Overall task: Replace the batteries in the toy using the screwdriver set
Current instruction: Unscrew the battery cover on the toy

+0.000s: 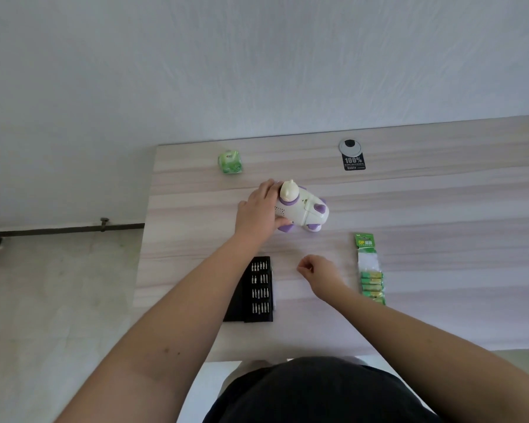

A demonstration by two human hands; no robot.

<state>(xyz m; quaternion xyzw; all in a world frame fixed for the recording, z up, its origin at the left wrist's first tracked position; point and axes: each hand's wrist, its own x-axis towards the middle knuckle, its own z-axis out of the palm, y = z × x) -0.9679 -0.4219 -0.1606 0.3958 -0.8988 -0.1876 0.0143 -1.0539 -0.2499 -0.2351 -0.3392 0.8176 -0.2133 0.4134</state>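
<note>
A white and purple toy (pixel 303 209) lies on its side in the middle of the wooden table (pixel 440 209). My left hand (pixel 261 210) grips the toy's left end, fingers wrapped around it. My right hand (pixel 316 271) hovers over the table nearer to me with its fingers curled, thumb against forefinger; whether something small sits between them cannot be made out. An open black screwdriver set (pixel 257 290) with rows of bits lies left of that hand. A green strip of batteries (pixel 370 270) lies to its right.
A green tissue pack (pixel 230 161) sits near the table's far left corner. A round cable grommet (pixel 350 146) with a black label below it is at the far edge. The table's left edge drops to a tiled floor.
</note>
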